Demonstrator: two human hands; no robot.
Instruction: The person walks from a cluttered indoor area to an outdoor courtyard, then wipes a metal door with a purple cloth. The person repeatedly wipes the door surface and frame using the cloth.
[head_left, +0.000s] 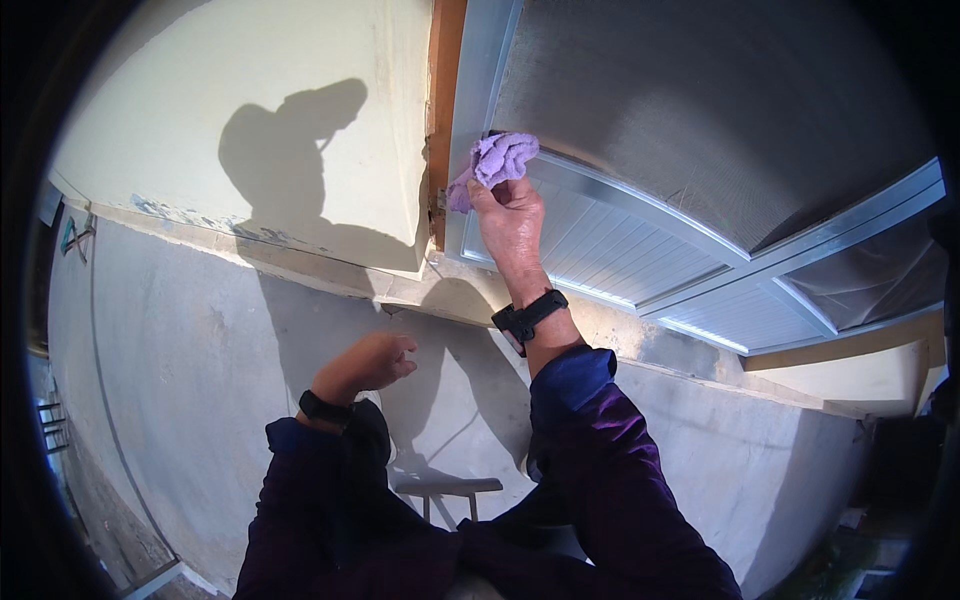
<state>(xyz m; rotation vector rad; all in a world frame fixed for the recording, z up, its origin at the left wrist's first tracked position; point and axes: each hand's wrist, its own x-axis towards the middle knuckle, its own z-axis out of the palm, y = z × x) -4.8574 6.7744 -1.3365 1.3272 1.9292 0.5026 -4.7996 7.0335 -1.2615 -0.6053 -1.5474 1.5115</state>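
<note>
My right hand (511, 217) is closed on a crumpled purple cloth (504, 159). The cloth lies against the white metal frame of a screen door (469, 90), near the corner where the dark mesh (645, 127) meets the ribbed lower panel (622, 229). My left hand (369, 361) is held low over the concrete floor, above my knee, with its fingers curled. It is slightly blurred, and nothing shows in it. Each wrist has a black band.
A cream wall (180, 150) with peeling paint stands at the left, beside a brown door jamb (445, 97). A raised sill (337, 281) runs along its foot. A small stool or bench (448, 487) stands between my legs on the concrete floor (180, 330).
</note>
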